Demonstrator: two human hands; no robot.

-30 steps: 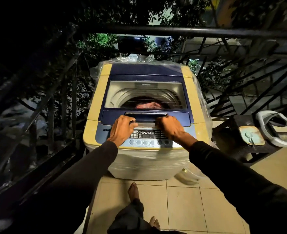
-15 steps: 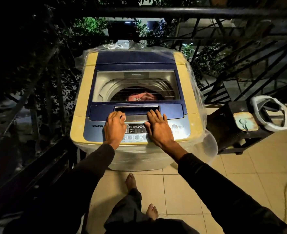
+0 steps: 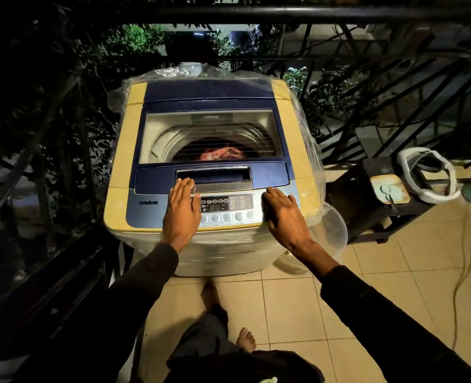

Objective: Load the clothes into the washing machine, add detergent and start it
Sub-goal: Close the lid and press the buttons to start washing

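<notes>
The washing machine (image 3: 209,172) stands on the tiled floor against the dark railing (image 3: 256,15), its lid (image 3: 212,139) closed; through the lid's window something reddish, probably clothes (image 3: 223,154), lies in the drum. The left hand (image 3: 181,210) lies flat, fingers together, left of the machine's control panel (image 3: 227,208). The right hand (image 3: 282,214) rests flat, fingers straight, at the panel's right edge. A dark stool (image 3: 367,200) stands right of the machine.

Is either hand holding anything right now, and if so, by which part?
Nothing is held. The left hand and right hand lie flat, fingers straight, on the silver control panel of the blue-and-yellow top-loading washing machine.
</notes>
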